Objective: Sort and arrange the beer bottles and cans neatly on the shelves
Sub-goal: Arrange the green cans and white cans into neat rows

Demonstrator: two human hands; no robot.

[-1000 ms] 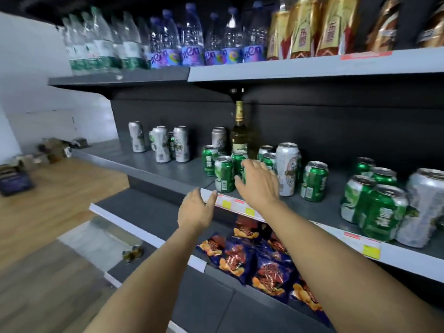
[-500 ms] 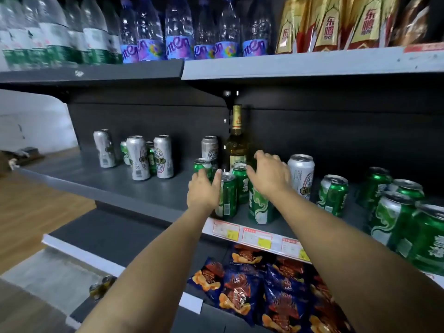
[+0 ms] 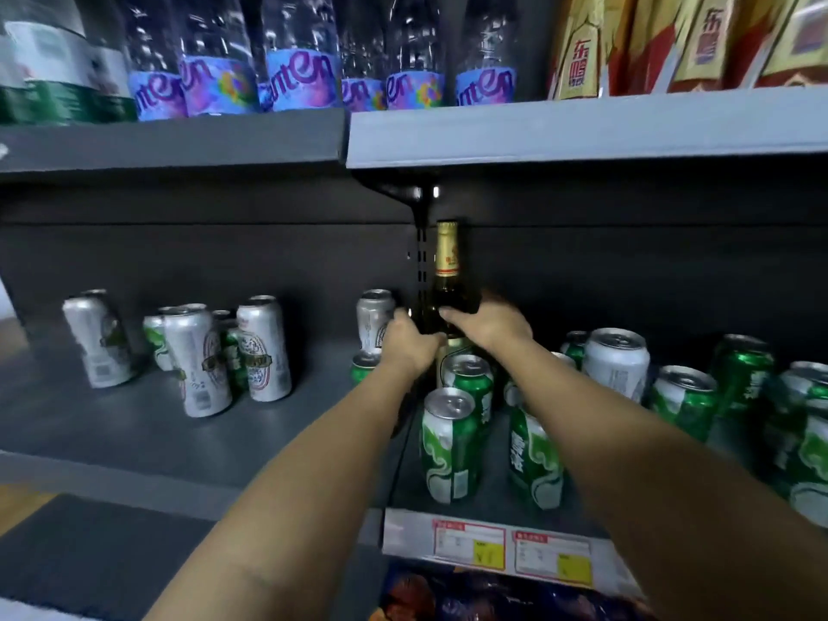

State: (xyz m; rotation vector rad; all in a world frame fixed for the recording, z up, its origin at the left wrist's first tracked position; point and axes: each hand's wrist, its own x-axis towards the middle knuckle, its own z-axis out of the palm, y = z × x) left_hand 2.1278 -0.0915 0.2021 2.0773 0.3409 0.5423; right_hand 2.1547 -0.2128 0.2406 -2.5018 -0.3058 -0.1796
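Beer bottle (image 3: 446, 280) upright at frame centre, back of the middle shelf (image 3: 134, 423), against the dark rear panel. My left hand (image 3: 410, 340) and right hand (image 3: 486, 327) both wrap its lower body, fingers curled round the glass. Green cans (image 3: 450, 445) cluster just below my hands and toward right of frame; silver cans (image 3: 197, 358) stand centre-left. Water bottles (image 3: 300, 56) line the top shelf, upper left.

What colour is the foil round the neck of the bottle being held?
Gold, with a red band, on the beer bottle; the head view shows it.
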